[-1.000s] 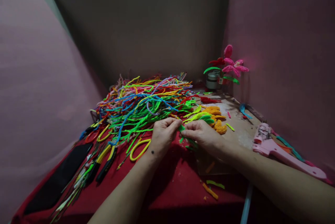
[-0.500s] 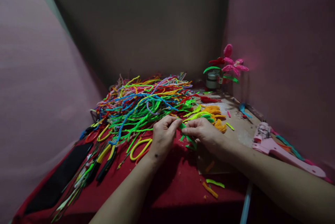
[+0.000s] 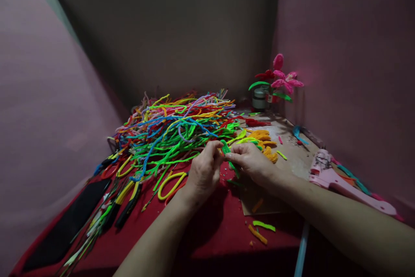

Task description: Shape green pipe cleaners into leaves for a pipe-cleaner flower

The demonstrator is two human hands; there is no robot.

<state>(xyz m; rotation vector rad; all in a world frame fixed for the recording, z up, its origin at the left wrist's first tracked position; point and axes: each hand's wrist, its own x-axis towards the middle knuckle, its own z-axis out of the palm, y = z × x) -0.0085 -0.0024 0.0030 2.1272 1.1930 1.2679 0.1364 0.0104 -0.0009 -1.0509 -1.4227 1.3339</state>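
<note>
A green pipe-cleaner piece (image 3: 232, 168) slants between my two hands over the red cloth (image 3: 210, 234). My left hand (image 3: 206, 167) is closed, its thumb and forefinger pinching the upper end. From the other side, my right hand (image 3: 251, 160) pinches the same piece lower down, thumb on top. Just beyond my hands spreads a big heap of pipe cleaners (image 3: 181, 130) in many colours. Yellow-green and orange looped pieces (image 3: 261, 135) lie past my right hand.
Yellow-and-black pliers (image 3: 128, 201) and a black flat object (image 3: 69, 225) lie at left. A pink tool with a long handle (image 3: 352, 188) rests at right. Pink pipe-cleaner flowers (image 3: 287, 80) stand at the back by a grey jar (image 3: 260, 99). Orange scraps (image 3: 258, 234) lie near the front edge.
My left hand has turned, its fingers curling more, and more of the green piece shows upright between my hands. The whole view has shifted slightly.
</note>
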